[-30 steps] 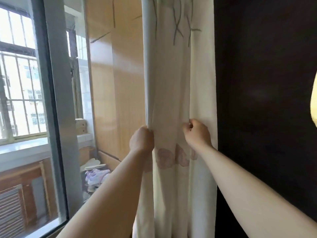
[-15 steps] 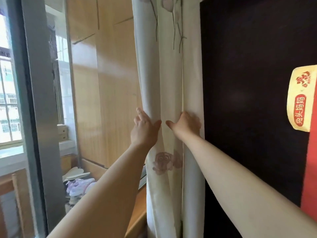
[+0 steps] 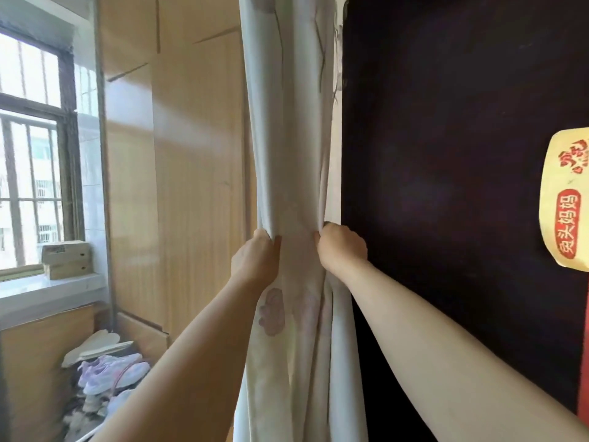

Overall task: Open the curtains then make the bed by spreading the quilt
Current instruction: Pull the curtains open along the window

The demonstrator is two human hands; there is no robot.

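Currently the curtain (image 3: 291, 154) is seen gathered into a narrow bunch of vertical folds, hanging between the pale wooden wardrobe panels (image 3: 178, 186) and a dark cabinet side (image 3: 446, 186). It is pale cream with faint stems printed high up and a dull pink flower print (image 3: 271, 311) lower down. The left hand (image 3: 255, 261) is closed on the left edge of the bunch, cloth being pinched into tight creases above the knuckles. The right hand (image 3: 342, 247) is curled into a fist on the right edge, just beside the dark cabinet, with folds caught in its grip. Both forearms are stretched forward and up, and the cloth between the two hands is drawn fairly flat. At the left a barred window (image 3: 28, 154) is lit brightly, cardboard boxes (image 3: 65, 260) are stacked on its sill, and pale sneakers (image 3: 111, 373) are piled below. A yellow label with red characters (image 3: 565, 202) is fixed at the right edge. No bed or quilt is in view.
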